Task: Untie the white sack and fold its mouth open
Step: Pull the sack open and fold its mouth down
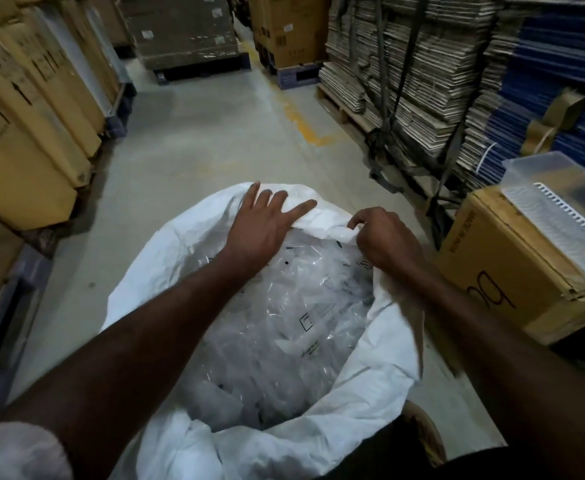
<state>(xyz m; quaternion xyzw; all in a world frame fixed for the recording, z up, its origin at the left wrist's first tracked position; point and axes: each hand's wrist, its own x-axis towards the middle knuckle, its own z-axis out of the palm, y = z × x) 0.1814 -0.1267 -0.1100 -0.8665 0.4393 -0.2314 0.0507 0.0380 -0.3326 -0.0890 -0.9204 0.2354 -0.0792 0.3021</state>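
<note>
The white sack stands on the floor in front of me with its mouth wide open. Inside lie several clear plastic bags with small black print. My left hand rests flat on the far rim of the mouth, fingers spread over the folded white fabric. My right hand is closed on the rim just to the right, pinching a bunched fold of the fabric. The near rim sags low by my body. No tie or string is visible.
Tall brown cartons line the left side on pallets. Strapped stacks of flat cardboard and blue sheets stand on the right. A brown box with a clear plastic lid on top sits beside the sack. Grey concrete aisle runs ahead.
</note>
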